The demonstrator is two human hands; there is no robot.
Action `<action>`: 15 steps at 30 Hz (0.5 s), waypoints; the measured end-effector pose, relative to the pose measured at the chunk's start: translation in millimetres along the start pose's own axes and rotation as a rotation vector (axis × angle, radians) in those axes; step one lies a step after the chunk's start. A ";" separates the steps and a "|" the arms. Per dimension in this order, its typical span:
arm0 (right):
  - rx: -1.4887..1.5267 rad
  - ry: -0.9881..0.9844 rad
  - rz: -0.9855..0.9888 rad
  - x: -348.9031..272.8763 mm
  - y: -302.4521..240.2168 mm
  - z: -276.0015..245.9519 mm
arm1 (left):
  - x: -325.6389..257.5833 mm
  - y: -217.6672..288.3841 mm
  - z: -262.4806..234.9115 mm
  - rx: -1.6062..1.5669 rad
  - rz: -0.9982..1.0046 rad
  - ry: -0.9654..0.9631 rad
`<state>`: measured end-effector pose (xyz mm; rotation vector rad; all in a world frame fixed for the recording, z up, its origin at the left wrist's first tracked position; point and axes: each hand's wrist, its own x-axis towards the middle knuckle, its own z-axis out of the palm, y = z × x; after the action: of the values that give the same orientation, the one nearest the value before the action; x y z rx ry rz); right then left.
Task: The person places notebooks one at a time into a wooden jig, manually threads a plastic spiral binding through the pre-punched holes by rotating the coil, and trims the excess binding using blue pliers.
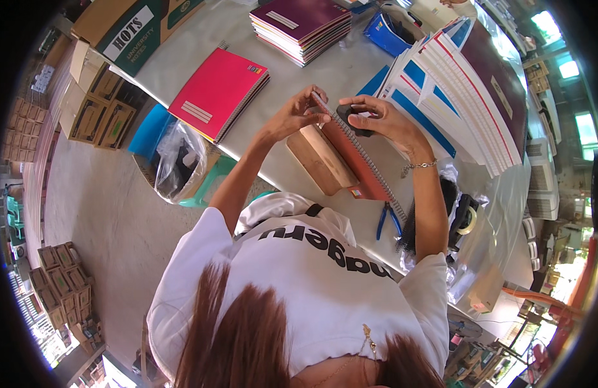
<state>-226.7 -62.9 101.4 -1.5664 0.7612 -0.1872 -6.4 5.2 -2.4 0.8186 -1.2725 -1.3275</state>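
Observation:
A spiral notebook [356,163] with a reddish-brown cover stands tilted on the table in front of me, its coil edge upward. My left hand [300,116] pinches the far end of that coil edge. Closed around a small black object [356,123], my right hand [391,124] is beside the coil; the object's kind is hard to make out. A wooden block [320,159] lies against the notebook's left side. Close to the near end of the coil lie blue-handled pliers [388,220].
A pink-covered notebook stack [218,90] is at left, a maroon-covered stack [302,22] at the back. Fanned notebooks [451,90] fill the right, near a blue box [389,32]. A tape roll [467,221] sits at lower right; a plastic-lined bin [179,161] stands left of the table.

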 end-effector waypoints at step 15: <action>-0.318 -0.024 -0.006 24.5 18.5 -0.8 | -1.3 -6.6 -5.7 0.004 -0.024 -0.021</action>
<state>-215.0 -76.6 76.5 -1.8678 0.7954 -0.0518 -2.2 4.2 -10.1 0.8279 -1.2857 -1.3560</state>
